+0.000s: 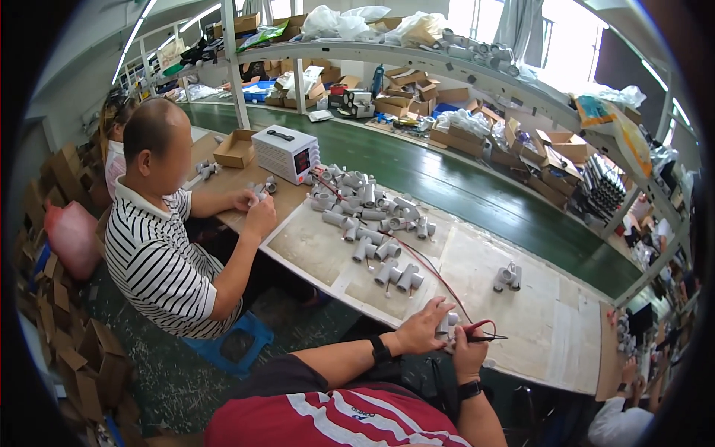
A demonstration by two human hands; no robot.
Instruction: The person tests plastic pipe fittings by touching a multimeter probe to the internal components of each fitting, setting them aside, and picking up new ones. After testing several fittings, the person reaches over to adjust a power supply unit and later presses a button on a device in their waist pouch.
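Note:
At the front edge of the worktable (551, 328), my left hand (424, 328) is closed around a small grey-white cylindrical housing (449, 322). Close beside it, my right hand (469, 356) pinches a red test lead (482, 325), with a dark lead tip pointing off to the right. Whether the tip touches the housing is hidden by my fingers. Red and black wires (432, 267) run from there across the table toward a white bench power supply (285, 153) with a red display. A heap of similar grey-white housings (369, 195) lies beyond my left hand.
A small group of housings (508, 279) sits farther right on the table. To my left, a co-worker in a striped shirt (160, 246) handles small parts beside an open cardboard box (235, 149). Behind the table runs a green conveyor belt (447, 175), with cartons (469, 141) along its far side.

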